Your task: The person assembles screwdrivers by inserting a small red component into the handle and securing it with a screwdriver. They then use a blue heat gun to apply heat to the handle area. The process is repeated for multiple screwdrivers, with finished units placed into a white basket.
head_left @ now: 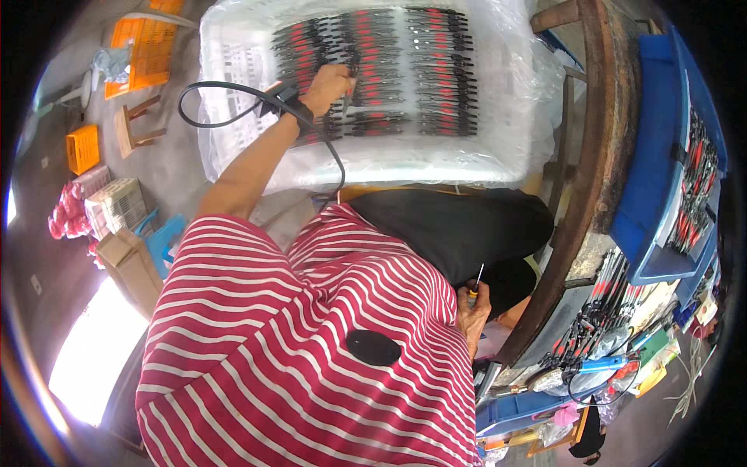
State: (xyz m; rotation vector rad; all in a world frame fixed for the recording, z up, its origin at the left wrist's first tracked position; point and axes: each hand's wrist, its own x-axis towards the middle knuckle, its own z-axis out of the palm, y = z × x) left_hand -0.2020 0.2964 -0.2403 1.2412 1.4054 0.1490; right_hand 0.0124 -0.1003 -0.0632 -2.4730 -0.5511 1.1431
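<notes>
My left hand [330,87] reaches over a white plastic crate [373,173] lined with clear film. Its fingers are closed on a slim dark piece [346,103], which they partly cover. Rows of slim black-and-red pieces [447,74] lie in the crate, in three columns, and the hand is between the left and middle ones. Low on the right, beside my black-clad leg, my right hand [473,305] grips a screwdriver [473,294] with a yellow-and-dark handle, its thin shaft pointing up. A black band with a cable [204,124] is around my left wrist.
On the right a wooden-edged bench [587,156] carries a blue bin [650,156] and loose piles of black-and-red pieces [599,300]. Orange crates [148,54], a small wooden stool [128,128] and cardboard boxes [128,268] stand on the left floor.
</notes>
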